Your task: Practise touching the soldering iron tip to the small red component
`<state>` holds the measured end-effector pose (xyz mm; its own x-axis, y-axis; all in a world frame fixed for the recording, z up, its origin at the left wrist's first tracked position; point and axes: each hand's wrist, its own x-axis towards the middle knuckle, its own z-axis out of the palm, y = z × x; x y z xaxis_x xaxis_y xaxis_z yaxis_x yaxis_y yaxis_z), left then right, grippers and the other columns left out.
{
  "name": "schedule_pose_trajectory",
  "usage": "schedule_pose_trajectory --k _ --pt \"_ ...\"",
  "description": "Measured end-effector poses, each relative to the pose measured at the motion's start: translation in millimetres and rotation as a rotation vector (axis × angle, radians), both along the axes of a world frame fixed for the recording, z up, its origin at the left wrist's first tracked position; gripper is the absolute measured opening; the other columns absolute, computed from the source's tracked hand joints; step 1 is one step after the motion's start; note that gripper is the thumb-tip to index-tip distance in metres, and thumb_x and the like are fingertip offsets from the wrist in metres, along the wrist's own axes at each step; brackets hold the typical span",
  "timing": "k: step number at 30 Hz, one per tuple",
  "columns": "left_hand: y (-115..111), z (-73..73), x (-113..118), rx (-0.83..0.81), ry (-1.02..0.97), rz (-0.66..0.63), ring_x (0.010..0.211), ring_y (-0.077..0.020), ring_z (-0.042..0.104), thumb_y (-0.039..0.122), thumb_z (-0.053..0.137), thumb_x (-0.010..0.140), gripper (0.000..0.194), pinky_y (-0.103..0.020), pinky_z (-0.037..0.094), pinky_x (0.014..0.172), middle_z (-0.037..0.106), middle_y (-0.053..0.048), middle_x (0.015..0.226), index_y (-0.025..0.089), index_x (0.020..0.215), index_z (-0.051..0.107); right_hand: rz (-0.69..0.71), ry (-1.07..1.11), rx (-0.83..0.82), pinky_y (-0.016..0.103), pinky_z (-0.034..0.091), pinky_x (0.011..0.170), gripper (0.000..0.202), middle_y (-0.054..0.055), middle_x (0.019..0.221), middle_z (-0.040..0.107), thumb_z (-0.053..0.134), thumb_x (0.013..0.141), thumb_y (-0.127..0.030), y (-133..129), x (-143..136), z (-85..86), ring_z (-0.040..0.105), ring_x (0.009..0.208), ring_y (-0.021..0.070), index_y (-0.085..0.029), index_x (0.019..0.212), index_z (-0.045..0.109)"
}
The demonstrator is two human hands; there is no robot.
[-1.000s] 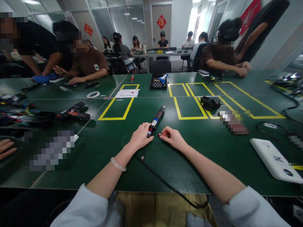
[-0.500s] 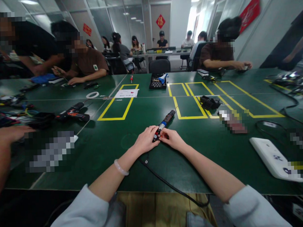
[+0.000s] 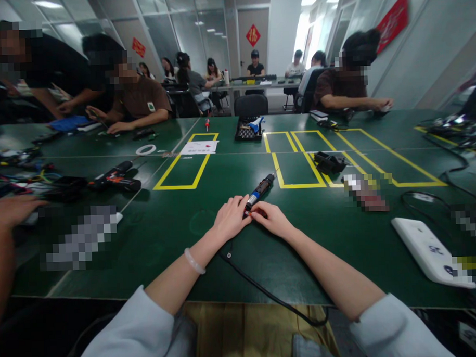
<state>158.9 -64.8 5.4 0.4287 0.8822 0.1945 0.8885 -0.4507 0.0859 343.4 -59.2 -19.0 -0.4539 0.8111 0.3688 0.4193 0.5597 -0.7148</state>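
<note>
The left hand (image 3: 232, 216) grips the near end of the dark tool (image 3: 265, 186), central on the tabletop (image 3: 165, 222), and should hold it still. Beside it, the right hand (image 3: 274, 219) should work gently; whether its fingertips pinch something, I cannot tell.

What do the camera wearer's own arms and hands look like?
Loose, pale grey-blue sleeves leave the forearms bare. A whitish, slightly translucent-looking bangle circles the left wrist; the right shows none. Left hand and right hand are gloveless.

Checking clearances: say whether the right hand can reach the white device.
Probably yes: nothing visible stands between the right hand and the white device, though that hand is busy at the black tool.
</note>
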Motion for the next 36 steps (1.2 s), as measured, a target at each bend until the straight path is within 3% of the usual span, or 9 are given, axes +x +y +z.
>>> schedule_pose_trajectory --k 6,16,20,28,32,36 --pt "14 0.6 -29 0.013 0.054 0.103 0.109 -0.0284 0.05 0.048 0.053 0.088 0.068 -0.037 0.042 0.088 0.049 -0.014 0.127 0.02 0.146 0.033 -0.014 -0.023 0.012 0.025 0.043 0.069 0.011 0.002 0.083 0.064 0.053 0.091 -0.025 0 4 -0.9 0.056 0.072 0.0143 -0.019 0.095 0.061" --pt "59 0.3 -148 -0.053 0.075 0.532 0.118 -0.0351 0.047 0.05 0.049 0.088 0.061 -0.045 0.042 0.094 0.047 -0.018 0.133 0.019 0.14 0.041 -0.002 -0.067 0.013 0.025 0.042 0.068 0.012 0.002 0.082 0.063 0.052 0.091 -0.023 0 2 -2.4 0.055 0.071 0.0138 -0.018 0.09 0.063" --pt "62 -0.7 -179 -0.008 0.023 0.667 0.116 -0.0361 0.048 0.048 0.055 0.086 0.057 -0.049 0.041 0.094 0.05 -0.018 0.129 0.018 0.133 0.048 0.001 -0.066 0.004 0.024 0.042 0.067 0.011 0.002 0.08 0.062 0.052 0.091 -0.023 0 1 -2.6 0.055 0.071 0.0137 -0.019 0.089 0.062" --pt "59 -2.0 -187 0.128 -0.108 0.7 0.111 -0.0333 0.051 0.037 0.066 0.081 0.051 -0.046 0.04 0.092 0.053 -0.013 0.119 0.012 0.123 0.053 0.004 -0.07 -0.009 0.025 0.042 0.067 0.011 0.002 0.08 0.063 0.053 0.09 -0.022 0 0 -1.6 0.056 0.071 0.0139 -0.019 0.089 0.063" --pt "55 1.5 -182 0.097 -0.21 0.792 0.1 -0.03 0.057 0.039 0.059 0.085 0.03 -0.041 0.045 0.079 0.056 -0.011 0.109 0.013 0.102 0.058 0.008 -0.069 -0.02 0.025 0.043 0.068 0.011 0.002 0.082 0.063 0.053 0.09 -0.022 0 0 -1.5 0.056 0.072 0.014 -0.019 0.092 0.063" --pt "51 6.4 -170 0.209 -0.304 0.716 0.1 -0.0287 0.057 0.039 0.047 0.092 0.029 -0.043 0.044 0.083 0.06 -0.012 0.107 0.014 0.101 0.058 0.004 -0.066 -0.022 0.025 0.043 0.067 0.011 0.002 0.081 0.063 0.053 0.089 -0.022 0 0 -2.3 0.056 0.071 0.0139 -0.019 0.094 0.063"
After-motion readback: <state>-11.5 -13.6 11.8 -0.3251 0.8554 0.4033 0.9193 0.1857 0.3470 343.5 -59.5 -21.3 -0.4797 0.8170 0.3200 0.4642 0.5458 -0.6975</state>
